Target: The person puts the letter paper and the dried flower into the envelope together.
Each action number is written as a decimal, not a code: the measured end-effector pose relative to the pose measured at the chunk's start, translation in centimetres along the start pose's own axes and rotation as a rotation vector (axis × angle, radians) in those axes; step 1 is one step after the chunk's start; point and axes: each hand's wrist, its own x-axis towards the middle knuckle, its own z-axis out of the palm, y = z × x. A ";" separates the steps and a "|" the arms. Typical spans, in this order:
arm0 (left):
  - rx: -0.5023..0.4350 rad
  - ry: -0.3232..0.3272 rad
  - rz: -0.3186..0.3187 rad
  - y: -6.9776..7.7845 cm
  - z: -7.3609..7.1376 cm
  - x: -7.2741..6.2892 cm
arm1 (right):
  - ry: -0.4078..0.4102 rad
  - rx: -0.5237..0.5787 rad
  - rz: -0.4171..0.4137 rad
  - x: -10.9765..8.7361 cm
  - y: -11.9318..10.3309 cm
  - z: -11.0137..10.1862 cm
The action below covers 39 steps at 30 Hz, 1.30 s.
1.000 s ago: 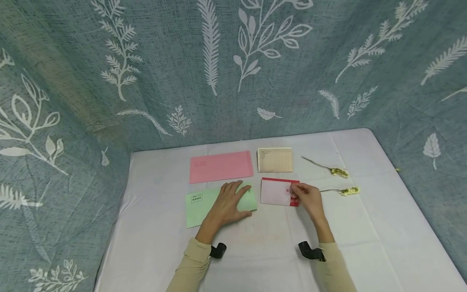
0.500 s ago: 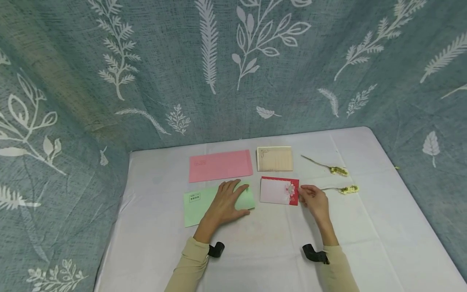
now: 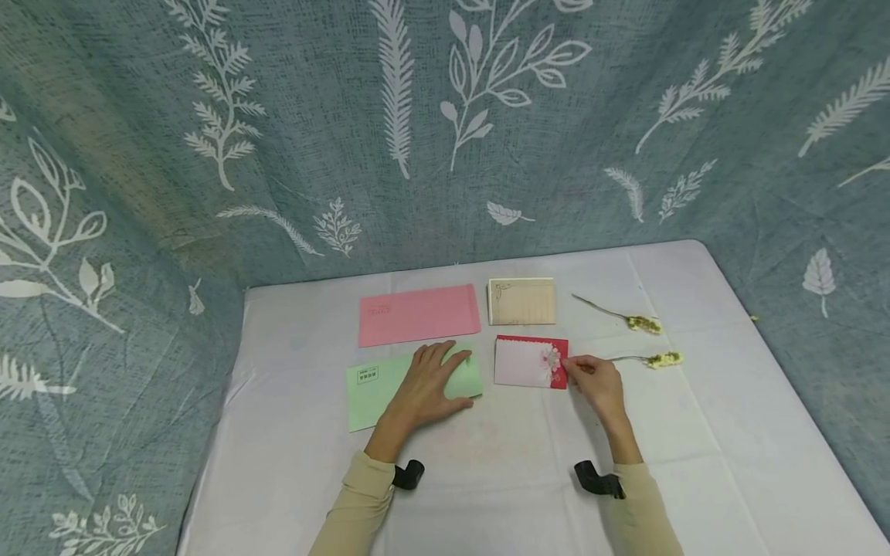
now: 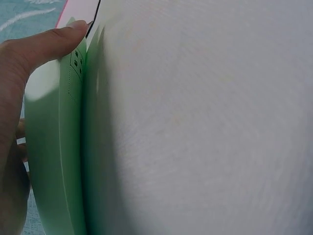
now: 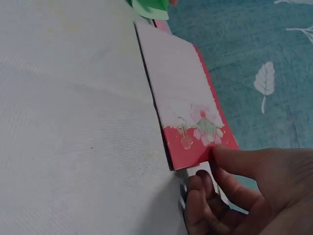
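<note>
My left hand spans the right part of a green envelope, its thumb along the near edge and the fingers across to the far edge. The envelope bows between thumb and fingers in the left wrist view. With thumb and forefinger my right hand pinches the right edge of a white note card that has a red border and printed flowers. In the right wrist view the thumb lies over the card's red corner, and the other fingers are curled below it.
A pink envelope lies behind the green one. Right of it is a beige lined notepad. Two stems with yellow flowers lie at the right on the white cloth. A patterned curtain hangs behind.
My right hand drew back from over the card's red end, baring the flowers, then came back to its right edge. My left hand and the green envelope have shifted slightly left.
</note>
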 end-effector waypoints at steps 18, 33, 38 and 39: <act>-0.006 -0.013 -0.011 -0.2 0.0 -0.1 | -0.055 0.308 0.087 0.3 -1.1 -0.5; -0.012 0.011 0.006 -0.3 0.1 -0.1 | -0.119 0.381 0.057 0.5 -0.5 0.2; -0.018 0.011 0.000 -0.3 0.1 -0.1 | -0.117 0.358 0.064 0.7 -0.8 0.6; -0.016 0.006 -0.005 -0.3 0.1 -0.1 | -0.112 0.357 0.063 0.7 -0.9 0.7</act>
